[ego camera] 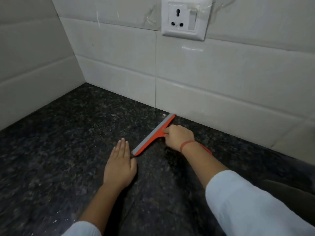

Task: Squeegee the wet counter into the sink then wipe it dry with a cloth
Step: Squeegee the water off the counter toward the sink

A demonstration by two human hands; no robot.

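Note:
An orange squeegee (pixel 153 136) with a grey rubber blade lies against the dark speckled granite counter (pixel 68 142). Its far end touches the foot of the tiled back wall. My right hand (pixel 179 137) is closed around the squeegee's handle, a red thread band on the wrist. My left hand (pixel 120 165) rests flat on the counter, fingers together and stretched, just beside the blade's near end and holding nothing. No sink and no cloth are in sight.
White tiled walls (pixel 221 86) meet in a corner at the back left. A white socket and switch plate (pixel 185 18) sits on the back wall above the squeegee. Both forearms wear light blue sleeves.

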